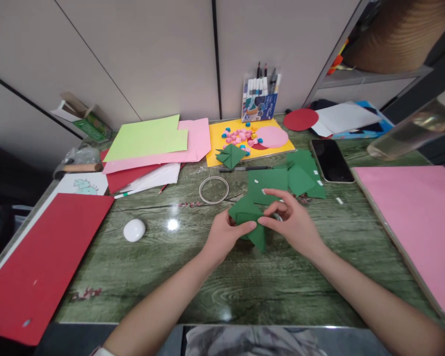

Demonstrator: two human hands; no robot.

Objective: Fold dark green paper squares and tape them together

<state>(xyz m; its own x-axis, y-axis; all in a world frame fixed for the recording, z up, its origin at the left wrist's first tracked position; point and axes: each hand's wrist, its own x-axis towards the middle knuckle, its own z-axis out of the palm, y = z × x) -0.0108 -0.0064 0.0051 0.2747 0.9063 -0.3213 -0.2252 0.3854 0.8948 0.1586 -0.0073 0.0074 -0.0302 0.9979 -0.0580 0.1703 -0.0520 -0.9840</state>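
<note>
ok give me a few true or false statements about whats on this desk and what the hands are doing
1. Both hands, left hand and right hand, hold the folded green paper. True.
2. The phone lies on the red sheet. False: it lies on the desk, right of the green paper pieces.
3. The tape ring lies beyond the hands. True.
4. The white egg-shaped object sits on the pink sheet. False: on the bare desk.

A green wood-grain desk [163, 267] fills the lower and middle frame, its glossy top catching bright spots of overhead light. Pale grey wall panels [159, 54] with dark seams span the upper frame. At upper right, a grey shelf [378, 76] juts from the wall.
</note>
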